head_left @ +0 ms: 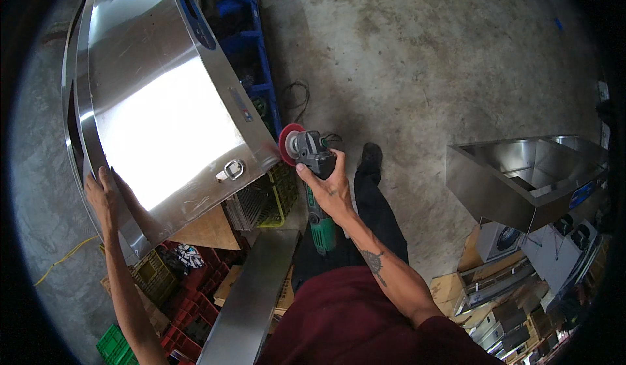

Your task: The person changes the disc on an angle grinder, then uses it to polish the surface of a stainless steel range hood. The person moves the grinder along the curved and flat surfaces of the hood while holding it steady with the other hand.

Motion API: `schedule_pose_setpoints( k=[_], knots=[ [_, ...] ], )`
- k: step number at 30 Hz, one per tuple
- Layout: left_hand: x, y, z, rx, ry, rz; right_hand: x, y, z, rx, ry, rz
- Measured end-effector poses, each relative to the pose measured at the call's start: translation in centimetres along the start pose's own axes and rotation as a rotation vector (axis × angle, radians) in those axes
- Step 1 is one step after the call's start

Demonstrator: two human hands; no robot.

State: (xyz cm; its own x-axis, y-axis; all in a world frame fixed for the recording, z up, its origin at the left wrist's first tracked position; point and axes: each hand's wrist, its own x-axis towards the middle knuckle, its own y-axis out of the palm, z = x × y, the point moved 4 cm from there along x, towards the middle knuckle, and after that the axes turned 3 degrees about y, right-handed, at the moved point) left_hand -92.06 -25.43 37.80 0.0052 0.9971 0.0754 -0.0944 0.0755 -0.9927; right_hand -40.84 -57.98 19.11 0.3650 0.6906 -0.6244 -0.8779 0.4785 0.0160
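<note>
My right hand (329, 185) is closed around the head of a green and black angle grinder (321, 231), whose body hangs down in front of my legs. A red disc (287, 144) on the grinder faces left, close to the right corner of a large shiny stainless-steel cabinet (166, 32); I cannot tell if they touch. Near that corner, a metal latch handle (233, 169) is fixed to the cabinet. My left hand (103, 198) lies on the cabinet's near left edge strip, its fingers stretched out and reflected in the steel.
Blue bins (251, 45) stand beyond the cabinet, with a dark cable (301, 97) on the concrete floor beside them. Yellow and red crates (195, 319) lie below it, next to a long steel sheet (244, 300). A steel sink unit (495, 182) stands at the right above stacked metal parts.
</note>
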Motion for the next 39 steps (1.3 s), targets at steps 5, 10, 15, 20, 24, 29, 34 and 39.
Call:
schedule_pose_setpoints(
  k=[5, 10, 15, 20, 24, 29, 34, 39],
  knots=[
    [0.4, 0.8, 0.9, 0.002, 0.022, -0.053, 0.7, 0.0, -0.4, -0.012, -0.04, 0.009],
    [0.8, 1.5, 1.5, 0.022, 0.058, -0.116, 0.9, 0.3, -1.4, 0.038, -0.086, 0.027],
    [1.0, 1.7, 1.9, 0.026, -0.009, -0.009, 1.0, 0.1, -1.0, 0.025, 0.032, 0.031],
    [1.0, 1.6, 1.1, 0.004, 0.013, -0.025, 0.1, -0.1, 0.5, -0.007, -0.042, 0.036],
    [1.1, 1.8, 1.0, -0.008, 0.027, -0.05, -1.3, 0.4, 2.0, 0.065, -0.048, 0.074],
    [1.4, 1.9, 2.5, 0.02, 0.039, -0.063, -0.4, 0.4, 0.7, 0.068, -0.009, 0.06],
    [1.0, 1.6, 0.8, -0.01, 0.052, -0.074, 0.5, 0.1, -0.4, 0.05, 0.028, 0.036],
    [0.8, 1.5, 0.2, -0.018, 0.022, -0.052, -1.1, 0.2, 1.9, 0.012, -0.059, 0.057]
  ],
)
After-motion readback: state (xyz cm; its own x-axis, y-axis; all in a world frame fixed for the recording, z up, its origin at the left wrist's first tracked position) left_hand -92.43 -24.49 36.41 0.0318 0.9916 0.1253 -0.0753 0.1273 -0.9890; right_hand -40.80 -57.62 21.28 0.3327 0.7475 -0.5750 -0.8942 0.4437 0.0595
